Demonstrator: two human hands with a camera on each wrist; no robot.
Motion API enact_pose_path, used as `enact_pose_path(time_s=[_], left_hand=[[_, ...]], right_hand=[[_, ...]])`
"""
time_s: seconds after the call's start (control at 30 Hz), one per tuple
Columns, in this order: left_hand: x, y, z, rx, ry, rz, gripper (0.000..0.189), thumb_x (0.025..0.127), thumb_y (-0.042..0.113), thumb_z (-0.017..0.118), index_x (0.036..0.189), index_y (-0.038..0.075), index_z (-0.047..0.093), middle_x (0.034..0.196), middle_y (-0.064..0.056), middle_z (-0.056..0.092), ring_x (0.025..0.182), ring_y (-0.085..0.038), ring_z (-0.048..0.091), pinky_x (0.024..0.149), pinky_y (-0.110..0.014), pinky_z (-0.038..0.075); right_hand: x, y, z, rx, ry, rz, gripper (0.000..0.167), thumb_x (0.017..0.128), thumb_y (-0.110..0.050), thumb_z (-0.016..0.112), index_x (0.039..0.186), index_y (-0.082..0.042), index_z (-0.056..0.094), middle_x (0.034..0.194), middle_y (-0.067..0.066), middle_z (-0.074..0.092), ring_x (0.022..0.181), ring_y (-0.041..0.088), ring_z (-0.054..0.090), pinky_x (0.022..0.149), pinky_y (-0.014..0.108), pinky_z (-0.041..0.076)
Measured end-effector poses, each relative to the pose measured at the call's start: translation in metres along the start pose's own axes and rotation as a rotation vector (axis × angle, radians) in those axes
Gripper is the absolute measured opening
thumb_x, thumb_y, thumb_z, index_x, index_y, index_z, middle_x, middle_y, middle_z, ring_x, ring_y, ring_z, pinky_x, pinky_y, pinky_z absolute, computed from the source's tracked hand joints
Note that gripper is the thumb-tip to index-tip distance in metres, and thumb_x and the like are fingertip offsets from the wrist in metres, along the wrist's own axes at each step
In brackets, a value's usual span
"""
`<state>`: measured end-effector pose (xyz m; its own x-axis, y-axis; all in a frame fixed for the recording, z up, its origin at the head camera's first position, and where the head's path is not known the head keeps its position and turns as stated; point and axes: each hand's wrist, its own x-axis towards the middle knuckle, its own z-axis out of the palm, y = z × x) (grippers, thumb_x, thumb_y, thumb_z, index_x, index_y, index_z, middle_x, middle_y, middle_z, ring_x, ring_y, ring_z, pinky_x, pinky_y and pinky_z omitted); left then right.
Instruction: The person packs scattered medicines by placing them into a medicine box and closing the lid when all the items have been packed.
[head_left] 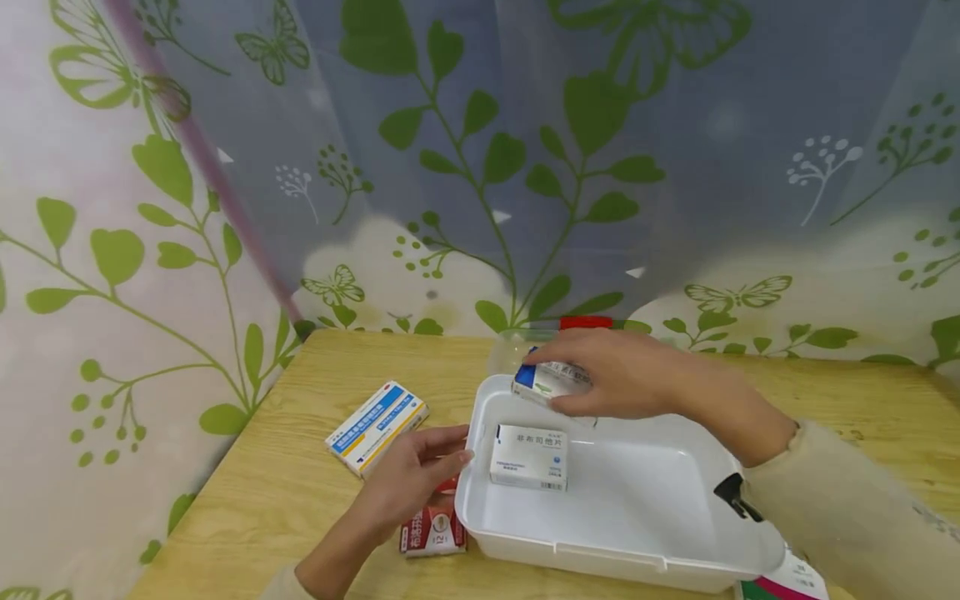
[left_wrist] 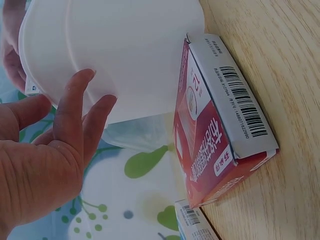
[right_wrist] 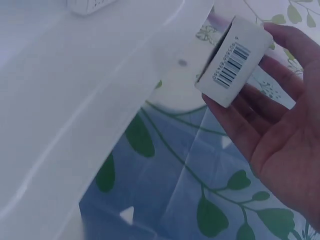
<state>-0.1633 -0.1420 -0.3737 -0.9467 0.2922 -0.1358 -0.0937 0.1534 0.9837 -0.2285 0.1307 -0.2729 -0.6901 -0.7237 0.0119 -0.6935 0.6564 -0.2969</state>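
A white plastic bin (head_left: 637, 492) stands on the table with a white medicine box (head_left: 528, 457) lying inside its left end. Above the bin's far left rim, my right hand (head_left: 618, 371) holds a white-and-blue medicine box (head_left: 551, 379) between thumb and fingers. Its barcode end (right_wrist: 232, 65) faces the right wrist camera. My left hand (head_left: 416, 471) is at the bin's left end, its loosely extended fingers (left_wrist: 75, 107) against the outer wall. Below that hand, a red medicine box (left_wrist: 210, 120) rests on the table beside the bin, partly covered in the head view.
A blue, white and yellow medicine box (head_left: 377, 427) lies on the table to the left. Another green, white and magenta box (head_left: 787, 579) shows at the bin's near right corner. Behind the bin are a clear plastic piece (head_left: 506, 346) and a red object (head_left: 585, 322). A patterned curtain (head_left: 450, 167) hangs behind.
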Motion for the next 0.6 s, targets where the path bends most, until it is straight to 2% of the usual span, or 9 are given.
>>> enact_pose_path(time_s=[0.23, 0.6], left_hand=[[-0.001, -0.001, -0.002, -0.008, -0.007, 0.003, 0.047, 0.095, 0.015, 0.061, 0.135, -0.006, 0.049, 0.122, -0.023, 0.059, 0.094, -0.035, 0.066, 0.063, -0.04, 0.058], [-0.001, -0.002, -0.002, -0.057, -0.03, 0.0, 0.048, 0.095, 0.015, 0.061, 0.136, -0.006, 0.047, 0.126, -0.025, 0.056, 0.098, -0.037, 0.064, 0.066, -0.041, 0.058]], right_hand=[[0.011, -0.007, 0.021, 0.068, -0.134, 0.004, 0.044, 0.087, -0.036, 0.067, 0.13, -0.029, 0.059, 0.128, -0.008, 0.055, 0.111, 0.012, 0.051, 0.096, 0.038, 0.044], [0.03, -0.007, 0.064, 0.062, -0.252, -0.034, 0.041, 0.086, -0.031, 0.07, 0.126, -0.025, 0.062, 0.114, -0.012, 0.059, 0.097, 0.007, 0.052, 0.093, 0.033, 0.045]])
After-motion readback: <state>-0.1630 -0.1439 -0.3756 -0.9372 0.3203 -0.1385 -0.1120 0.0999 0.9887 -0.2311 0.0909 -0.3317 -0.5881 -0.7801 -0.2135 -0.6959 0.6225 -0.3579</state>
